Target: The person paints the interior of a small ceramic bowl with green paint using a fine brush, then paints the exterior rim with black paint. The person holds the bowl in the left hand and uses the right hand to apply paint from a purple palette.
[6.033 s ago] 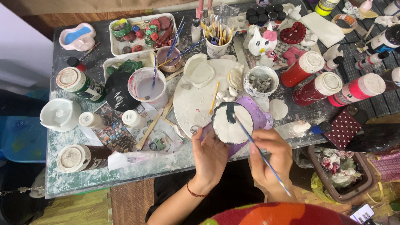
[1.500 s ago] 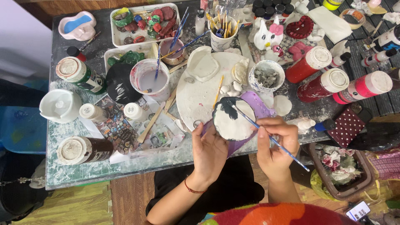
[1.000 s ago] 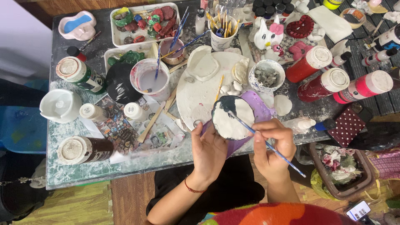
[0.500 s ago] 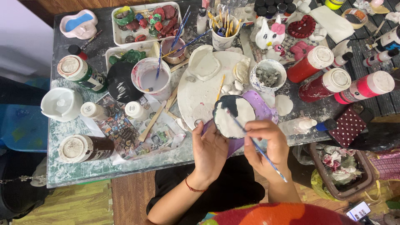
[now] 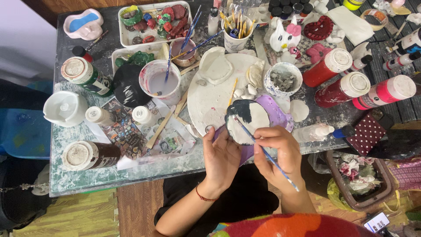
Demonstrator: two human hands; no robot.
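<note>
Left hand [image 5: 221, 156] cupping the white clay disc [image 5: 247, 122] over the bench [image 5: 87, 175] edge, fingers curled on its rim. Right hand [image 5: 276, 147] fingers pinching the paintbrush [image 5: 267, 154]; dark paint now wider across the disc's upper-left than a second ago.

The left hand [image 5: 221, 158] covered the near edge of the white clay piece [image 5: 247, 120], so how its grip closed underneath could not be told. The thin brush [image 5: 267, 156] ran through the right hand [image 5: 276, 151], its middle hidden by the fingers. The purple sheet [image 5: 278, 116] lay mostly hidden under the clay piece. The tabletop [image 5: 66, 175] was cut off at the top and right edges, along with some paint bottles [image 5: 405, 44] there. The grey contents of the small speckled cup [image 5: 284, 79] were too small to identify.
</note>
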